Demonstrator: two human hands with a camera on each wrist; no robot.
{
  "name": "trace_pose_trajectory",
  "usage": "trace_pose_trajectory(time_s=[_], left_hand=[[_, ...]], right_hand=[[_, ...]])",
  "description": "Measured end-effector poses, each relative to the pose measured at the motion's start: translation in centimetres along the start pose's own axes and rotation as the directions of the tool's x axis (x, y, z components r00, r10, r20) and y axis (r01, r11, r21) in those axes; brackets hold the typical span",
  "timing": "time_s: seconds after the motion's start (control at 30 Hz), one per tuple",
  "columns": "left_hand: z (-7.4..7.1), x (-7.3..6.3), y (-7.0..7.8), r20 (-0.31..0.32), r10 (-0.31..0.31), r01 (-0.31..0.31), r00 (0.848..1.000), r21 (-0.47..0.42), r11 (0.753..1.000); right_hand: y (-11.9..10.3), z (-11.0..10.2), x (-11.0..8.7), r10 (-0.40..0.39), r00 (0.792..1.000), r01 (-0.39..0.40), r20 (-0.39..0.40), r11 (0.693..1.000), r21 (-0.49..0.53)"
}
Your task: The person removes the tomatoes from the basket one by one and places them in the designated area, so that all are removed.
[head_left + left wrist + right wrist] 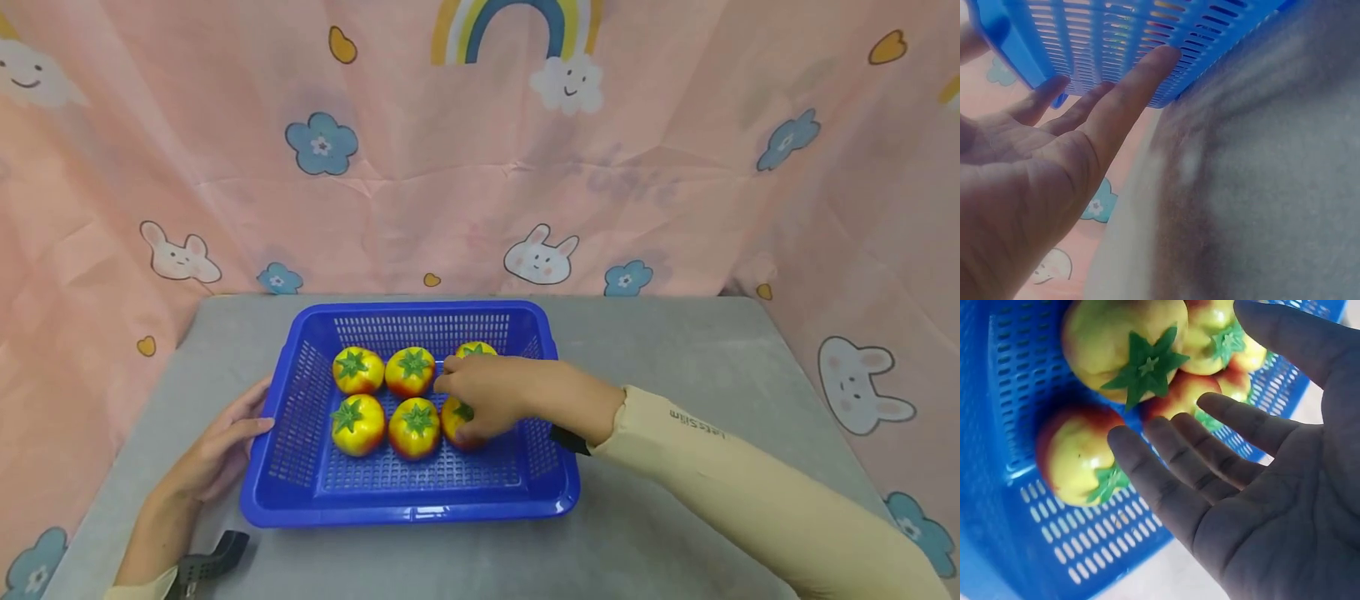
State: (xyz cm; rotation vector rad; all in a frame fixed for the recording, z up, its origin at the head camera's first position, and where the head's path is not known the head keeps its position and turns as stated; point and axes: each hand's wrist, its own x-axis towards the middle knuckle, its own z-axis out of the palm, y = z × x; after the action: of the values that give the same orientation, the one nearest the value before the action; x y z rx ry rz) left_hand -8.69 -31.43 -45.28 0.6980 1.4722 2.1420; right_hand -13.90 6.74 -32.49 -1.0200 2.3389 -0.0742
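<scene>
A blue plastic basket [360, 515] with slotted walls holds several yellow-and-red tomatoes [415, 427] with green star-shaped tops, set in two rows. My right hand [491, 392] reaches in over the right side, its fingers spread around the front right tomato [452, 419] and partly hiding it. Just behind that hand, the back right tomato [477, 347] is partly covered. In the right wrist view, the fingers [1166, 487] are loosely extended beside the tomatoes. My left hand [217, 450] is at the basket's left side, its extended fingertips against the slotted wall [1113, 37].
The basket stands on a grey tabletop [675, 517]. A pink curtain [420, 217] printed with rabbits, flowers and a rainbow hangs behind and along both sides. A black wrist strap mount [213, 562] shows below the left hand.
</scene>
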Motion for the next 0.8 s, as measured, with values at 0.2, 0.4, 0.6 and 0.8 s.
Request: trace_pose_trajectory(time_s=[0.2, 0.4, 0.6, 0.8], left_hand=[[0.0, 0.1, -0.2, 0.007, 0.007, -0.007, 1.0, -0.014, 1.0], [0.1, 0.1, -0.1, -0.026, -0.004, 0.005, 1.0, 0.036, 0.999], [0.1, 0.1, 0.1, -0.027, -0.015, 0.016, 1.0, 0.048, 0.999], [0.0, -0.1, 0.2, -0.026, -0.031, 0.032, 0.999, 0.043, 0.999]], right_hand=[[-0.4, 0.6, 1.3, 0.05, 0.998, -0.048, 0.034, 0.998, -0.04], [-0.4, 1.3, 1.5, 0.074, 0.997, -0.072, 0.036, 0.996, -0.046], [-0.2, 1.8, 1.5, 0.09, 0.996, -0.089, 0.023, 0.995, -0.051], [0.0, 2.2, 1.8, 0.086, 0.996, -0.085, 0.031, 0.995, -0.046]])
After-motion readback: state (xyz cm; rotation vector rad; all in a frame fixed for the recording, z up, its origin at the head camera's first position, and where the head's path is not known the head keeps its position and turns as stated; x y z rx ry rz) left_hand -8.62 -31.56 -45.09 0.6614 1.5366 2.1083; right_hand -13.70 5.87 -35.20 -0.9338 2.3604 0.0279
